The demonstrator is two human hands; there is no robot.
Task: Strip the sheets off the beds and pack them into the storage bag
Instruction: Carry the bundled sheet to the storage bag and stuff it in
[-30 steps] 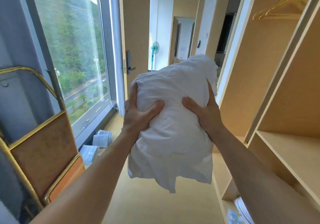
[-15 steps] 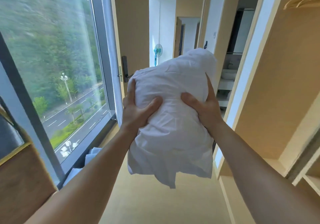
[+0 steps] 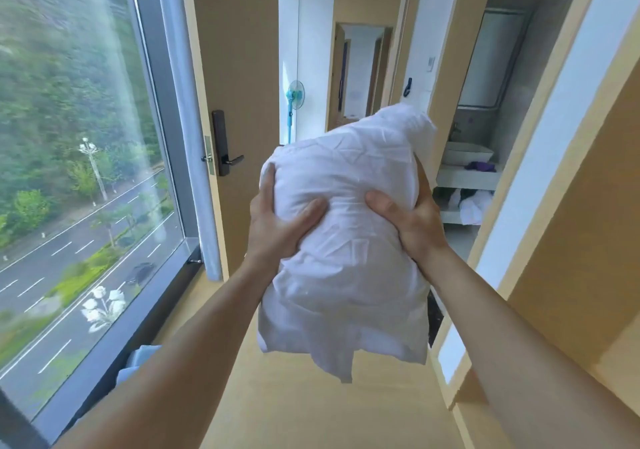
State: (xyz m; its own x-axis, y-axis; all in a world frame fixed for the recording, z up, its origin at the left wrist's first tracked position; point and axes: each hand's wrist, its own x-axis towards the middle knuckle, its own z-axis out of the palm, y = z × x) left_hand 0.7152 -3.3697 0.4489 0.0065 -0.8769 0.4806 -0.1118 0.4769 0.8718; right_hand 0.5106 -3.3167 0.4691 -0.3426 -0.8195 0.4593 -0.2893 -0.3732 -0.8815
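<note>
"What was over on the left?"

"A big window [image 3: 79,171], with a road and trees outside. Low down by the glass lay some pale folded cloth [image 3: 140,362]. An arm hid most of it, so I could not say what it was."

"And after that?"

"A brown door [image 3: 239,67] stood open. Far down the hall was a blue fan [image 3: 294,96]."

"Where was the bedding?"

"In the middle, held up in the air. The left hand [image 3: 273,228] gripped one side of the white bundle [image 3: 346,258]. Its thumb pushed into the front and its fingers went round the back. The right hand [image 3: 414,223] gripped the other side the same way. Both hands were squeezed tight on it. Loose ends hung down under it, well above the floor [image 3: 311,410]."

"So was the job done?"

"No, not by my guess. This lot looked already pulled off a bed and scrunched up, so that part seemed finished for it. But no storage bag showed anywhere, and no bed either. The bundle was not packed yet. It would have to be carried to the bag and stuffed in."

"What was on the right?"

"A little washroom with a white basin [image 3: 468,153]. On a shelf under it lay more white cloth [image 3: 471,207]."
</note>
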